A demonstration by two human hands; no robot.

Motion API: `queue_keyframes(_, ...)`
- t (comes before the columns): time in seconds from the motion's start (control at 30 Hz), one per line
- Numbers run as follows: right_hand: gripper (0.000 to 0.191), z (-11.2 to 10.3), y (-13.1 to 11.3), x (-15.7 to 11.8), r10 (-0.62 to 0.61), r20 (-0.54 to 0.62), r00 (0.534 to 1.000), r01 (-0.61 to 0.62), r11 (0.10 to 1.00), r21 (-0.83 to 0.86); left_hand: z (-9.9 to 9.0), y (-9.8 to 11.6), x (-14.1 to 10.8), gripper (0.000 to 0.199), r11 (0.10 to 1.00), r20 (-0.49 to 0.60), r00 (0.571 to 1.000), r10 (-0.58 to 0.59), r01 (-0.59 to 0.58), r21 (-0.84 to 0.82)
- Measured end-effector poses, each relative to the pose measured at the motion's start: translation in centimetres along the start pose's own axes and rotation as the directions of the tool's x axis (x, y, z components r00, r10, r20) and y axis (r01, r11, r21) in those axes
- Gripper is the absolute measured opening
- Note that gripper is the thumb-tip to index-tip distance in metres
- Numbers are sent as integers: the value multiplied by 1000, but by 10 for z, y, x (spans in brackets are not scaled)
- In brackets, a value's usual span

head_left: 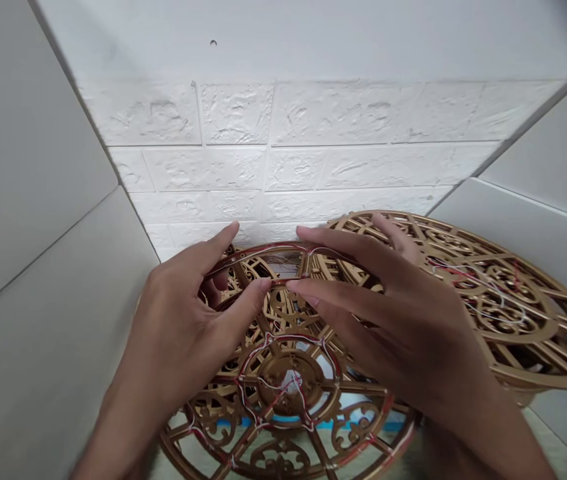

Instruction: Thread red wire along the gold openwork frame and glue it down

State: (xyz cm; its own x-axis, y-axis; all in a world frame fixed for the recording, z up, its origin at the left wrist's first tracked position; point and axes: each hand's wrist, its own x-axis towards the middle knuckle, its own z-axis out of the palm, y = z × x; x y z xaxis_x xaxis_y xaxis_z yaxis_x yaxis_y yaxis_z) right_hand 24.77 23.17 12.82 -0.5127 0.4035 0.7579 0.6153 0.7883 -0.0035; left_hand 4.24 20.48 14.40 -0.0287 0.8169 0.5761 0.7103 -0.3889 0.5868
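A round gold openwork frame (317,445) with red and white wires along its rings and spokes stands tilted in the lower middle. My left hand (183,313) grips the upper left part of its rim, thumb on an inner ring and fingers curled behind. My right hand (398,313) lies at the upper right of the same frame; its index finger and thumb press near the inner ring, close to my left thumb, while other fingers are spread over the rim. Red and white wires meet at the frame's round hub (290,383).
Another large gold openwork oval (508,293) with loose red and white wires lies on the right. More gold lattice pieces are stacked behind the held frame. White brick-patterned wall (293,167) rises behind, with grey panels (38,200) at both sides.
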Motion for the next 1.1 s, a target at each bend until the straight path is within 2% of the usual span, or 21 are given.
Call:
queue_keyframes(0.3, 21, -1, -3, 3, 22, 12, 1000, -22, 999, 33, 4, -3, -3, 50, 1000, 2, 1000, 6, -6, -11)
queue_keyframes(0.7, 34, -2, -5, 3, 27, 93, 995, -32, 998, 58, 8, 1, -2, 49, 996, 2, 996, -88, 88, -16)
queue_keyframes(0.87, 29, -3, -5, 1, 58, 97, 994, -65, 996, 67, 9, 1, -2, 50, 992, 13, 992, -122, 122, -11)
queue_keyframes(1.0, 25, -2, -4, 1, 34, 80, 996, -39, 998, 55, 10, 0, -2, 45, 990, 33, 990, -138, 139, -33)
queue_keyframes(1.1, 31, -2, -2, 1, -4, 74, 997, 3, 1000, 22, 10, 0, -1, 43, 992, 34, 991, -127, 128, -25)
